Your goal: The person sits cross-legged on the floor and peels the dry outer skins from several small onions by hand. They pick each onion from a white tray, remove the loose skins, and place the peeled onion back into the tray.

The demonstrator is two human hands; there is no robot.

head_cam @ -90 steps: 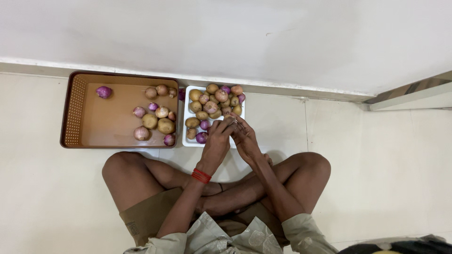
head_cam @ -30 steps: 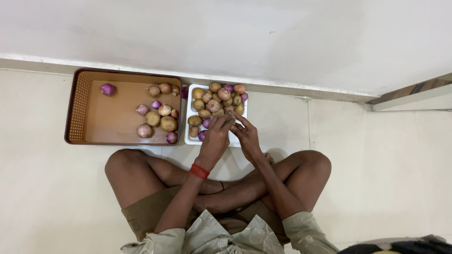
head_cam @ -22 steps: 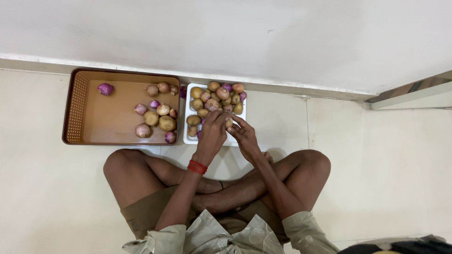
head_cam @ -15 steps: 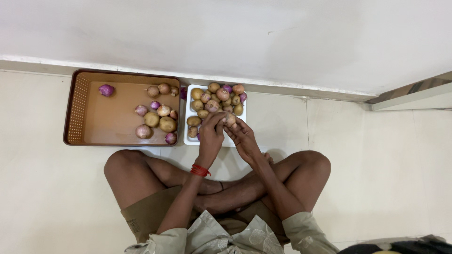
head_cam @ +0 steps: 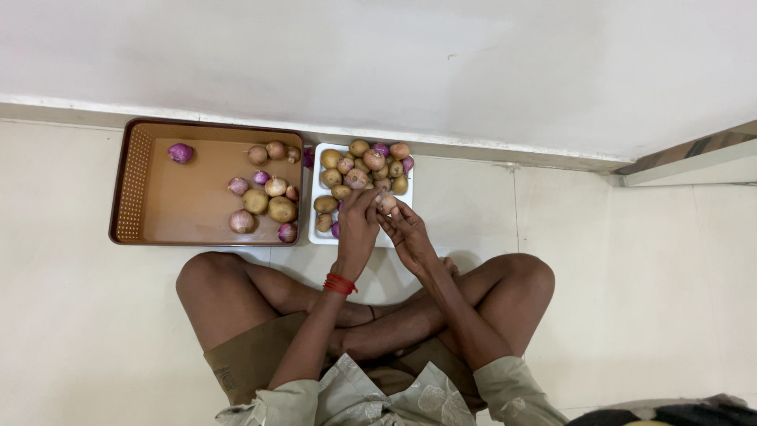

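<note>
Brown tray (head_cam: pixel 134 181) on the floor holds loose potatoes and onions. Just right of it, the white tray (head_cam: pixel 317 192) is heaped with the same. Left hand (head_cam: pixel 356 225) and right hand (head_cam: pixel 406 231) meet above its near edge, fingertips of both closed on one small onion (head_cam: pixel 386 203). Judged light, firm and round, with loose papery skin likely to slip; grip across its widest part.

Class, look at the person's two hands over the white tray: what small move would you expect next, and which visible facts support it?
Probably lifting the small pale onion clear of the white tray. The left hand and right hand both pinch it just above the pile of potatoes and onions. It may then go to the brown tray, which holds similar produce.
</note>
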